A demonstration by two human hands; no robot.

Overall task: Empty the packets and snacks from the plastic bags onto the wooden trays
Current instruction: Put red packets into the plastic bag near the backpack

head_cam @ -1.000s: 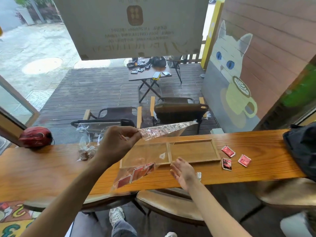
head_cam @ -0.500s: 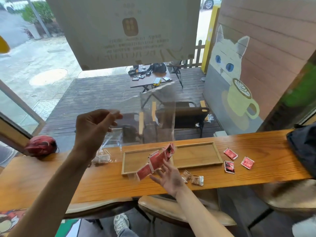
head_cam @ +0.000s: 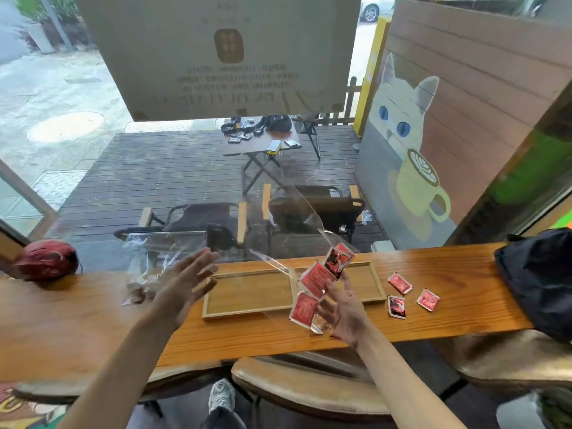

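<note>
My left hand (head_cam: 185,283) is released: fingers straight and spread, holding nothing, raised above the table (head_cam: 93,329). My right hand (head_cam: 343,314) is also released, palm up, fingers spread under the falling load. I cannot tell whether any fingertip touches it.

The clear bag (head_cam: 297,230) hangs in the air between my hands, up and forward of the right palm, with no grip on it. Its film is thin, limp and slippery; I judge it will fold and drift rather than drop straight. The red packets (head_cam: 315,280) cluster at its lower end, just above my right fingers and over the divider of the tray (head_cam: 247,312). They look light, flat and glossy, so they will slide off an open palm.

Recommended hold: pinch the bag at a bottom corner, away from the mouth, so the packets slide out onto the tray. Take single packets by an edge, thumb against forefinger.

Three loose packets (head_cam: 399,283) lie on the table to the right of my right hand, outside the tray. A second bag (head_cam: 154,258) with brown snacks stands just left of my left hand, not yet emptied. Both tray compartments appear bare.
</note>
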